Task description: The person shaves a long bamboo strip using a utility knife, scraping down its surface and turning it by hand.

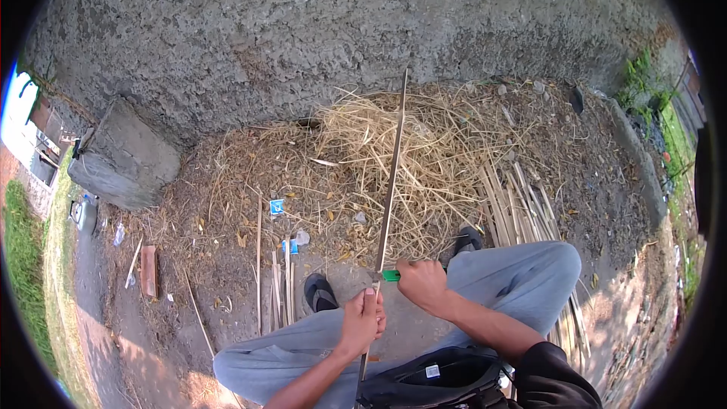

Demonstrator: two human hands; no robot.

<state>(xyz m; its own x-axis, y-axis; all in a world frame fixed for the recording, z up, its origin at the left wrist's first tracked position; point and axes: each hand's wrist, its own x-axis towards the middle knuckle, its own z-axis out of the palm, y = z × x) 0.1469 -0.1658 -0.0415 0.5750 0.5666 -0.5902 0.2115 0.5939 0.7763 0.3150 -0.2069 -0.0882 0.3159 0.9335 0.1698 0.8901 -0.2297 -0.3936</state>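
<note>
Beyond the knife [391,276], shavings [439,182] lie before the wall [303,30], left of several strips [521,208].

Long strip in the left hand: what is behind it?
Behind the long strip, a heap of pale shavings shows on both sides, with the wall beyond its tip. Whatever lies directly behind it is covered; the left hand hides part of the strip.

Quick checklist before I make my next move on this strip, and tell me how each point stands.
1. Left hand gripping the strip: ok.
2. Right hand holding the green tool: ok.
3. Left hand well clear of the green tool: not ok, it sits close below.
4. Green tool's edge sharp: cannot tell, too small to judge.
5. Strip's far end off the wall: cannot tell from this angle.
</note>
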